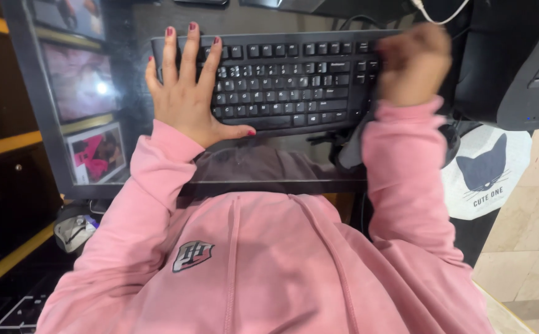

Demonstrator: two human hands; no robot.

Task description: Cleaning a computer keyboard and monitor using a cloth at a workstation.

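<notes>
- Left hand lying flat on the left end of the keyboard, fingers spread apart, thumb stretching along the bottom key row; gripping nothing.
- Right hand hovering at the keyboard's right end, over the number-pad keys; blurring badly, fingers looking loosely curled, but impossible to tell whether pressing a key, closing on anything, or merely passing over.
- Keyboard sitting square on the dark glass surface, near its far side, black, lying between the two hands.
- Photos showing under the glass to the left, well apart from the hands.
- White cable hanging just beyond the right hand; black computer case standing to the right, near the keyboard's end.
- Cat-print mat lying on the floor below the case.
- Pink sleeves resting close to the surface's near edge.
- Risks, judging from this layout:
  - Right hand moving fast near the cable: snagging and tugging it loose looking possible.
  - Left palm covering several keys at once: pressing unwanted keys looking likely with any downward weight.
  - Keyboard lying loose on smooth glass: sliding towards the case under a sideways push from the left hand.
  - Right sleeve brushing the keyboard's corner: skewing it off square.
</notes>
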